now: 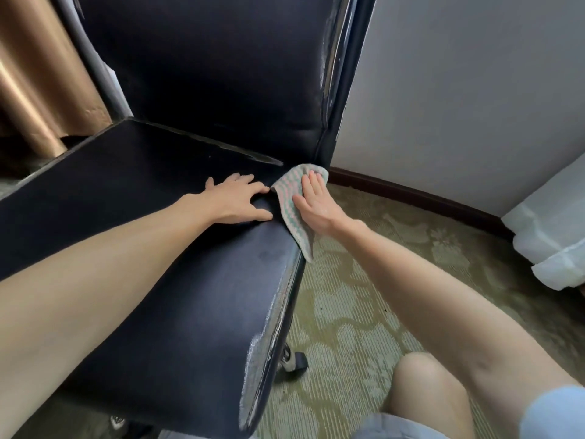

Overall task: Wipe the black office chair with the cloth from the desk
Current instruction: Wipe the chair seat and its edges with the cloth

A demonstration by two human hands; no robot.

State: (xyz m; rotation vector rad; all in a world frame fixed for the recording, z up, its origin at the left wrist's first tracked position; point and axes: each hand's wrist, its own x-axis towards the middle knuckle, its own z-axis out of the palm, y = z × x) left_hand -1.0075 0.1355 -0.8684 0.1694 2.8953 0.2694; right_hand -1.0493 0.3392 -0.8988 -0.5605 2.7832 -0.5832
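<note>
No legible writing anywhere in view. No lettering, label, brand mark or number to read on the black office chair [142, 191], on the cloth [286, 198] or on the patterned carpet [364, 296].

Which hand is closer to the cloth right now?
Right. The right hand presses flat on the cloth; the left hand rests on the chair seat just beside it.

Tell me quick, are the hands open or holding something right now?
Left hand: open, resting flat on the chair seat.
Right hand: open, flat fingers pressing the cloth against the seat's edge.
</note>
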